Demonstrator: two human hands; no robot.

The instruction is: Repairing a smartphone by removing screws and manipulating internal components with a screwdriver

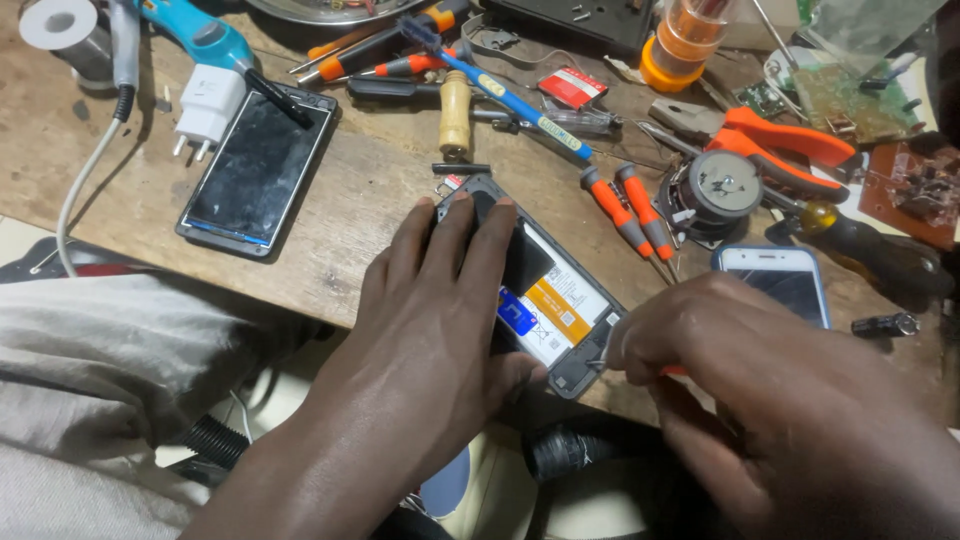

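An opened phone (560, 300) lies face down at the front edge of the wooden bench, its back cover off and a battery with orange, white and blue labelling showing. My left hand (440, 320) lies flat on its left half, fingers spread towards its top end. My right hand (740, 340) is closed around a small orange-handled tool (672, 370), whose tip meets the phone's lower right edge. Most of the tool is hidden by my fingers.
A dark phone (255, 170) lies at left beside a white charger plug (207, 103). Another phone (780, 280) sits right of the open one. Two orange screwdrivers (630, 210), orange pliers (790, 145), a small speaker (718, 190), circuit boards (850, 95) and a solder spool (60, 25) crowd the bench.
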